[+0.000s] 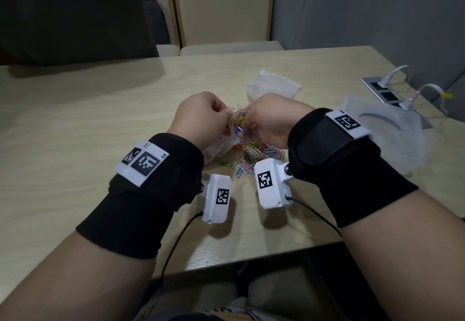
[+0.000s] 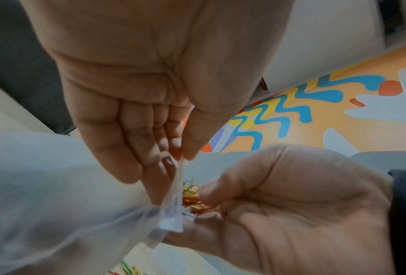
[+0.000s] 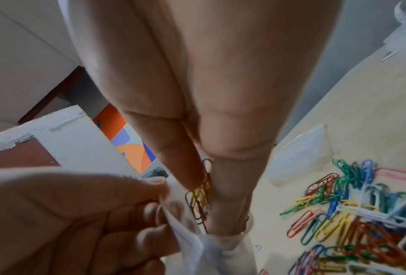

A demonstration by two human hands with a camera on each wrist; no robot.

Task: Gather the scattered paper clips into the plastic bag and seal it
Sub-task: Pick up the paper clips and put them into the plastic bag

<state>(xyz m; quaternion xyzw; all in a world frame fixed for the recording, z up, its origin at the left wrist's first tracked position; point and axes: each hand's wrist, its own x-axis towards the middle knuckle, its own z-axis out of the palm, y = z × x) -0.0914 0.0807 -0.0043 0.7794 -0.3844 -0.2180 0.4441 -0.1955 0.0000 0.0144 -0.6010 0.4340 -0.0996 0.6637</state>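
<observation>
My left hand point(image 1: 201, 114) pinches the rim of a clear plastic bag point(image 1: 221, 144) and holds it up above the table point(image 1: 88, 109). In the left wrist view its thumb and fingers point(image 2: 169, 148) squeeze the bag's zip edge point(image 2: 173, 210). My right hand point(image 1: 266, 119) pinches a small bunch of red and yellow paper clips point(image 3: 200, 195) and pushes them into the bag's mouth point(image 3: 220, 240). A heap of coloured paper clips point(image 1: 249, 154) lies on the table under and behind both hands, and spreads wide in the right wrist view point(image 3: 361, 214).
A second clear bag point(image 1: 274, 85) lies beyond the hands. A clear plastic tub point(image 1: 387, 124) stands at the right, with a socket panel point(image 1: 382, 89) and white cables behind it. Beige chairs point(image 1: 224, 11) stand at the table's far edge.
</observation>
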